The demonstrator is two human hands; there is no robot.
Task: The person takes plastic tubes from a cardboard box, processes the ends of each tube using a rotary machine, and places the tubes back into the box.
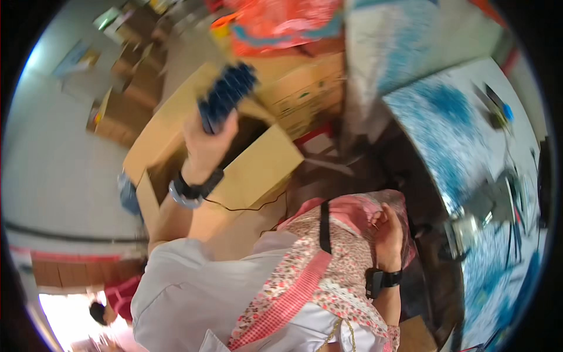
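Dark blue bundle point(227, 92) over an open cardboard box point(258, 161)
My left hand point(208, 141) has it in its grip; my right hand point(388, 232) is by the floral apron point(347, 249), grip unclear.

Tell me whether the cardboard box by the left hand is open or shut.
Open: the cardboard box has flaps spread outward, and its dark inside shows between them, near the left hand.

Red-orange plastic bag point(287, 23); brown cartons point(141, 85) left of bag; white-and-blue sheeting point(399, 47) just right of bag; blue-and-white surface point(440, 111) farther right; person in red point(121, 298) far below-left of bag.
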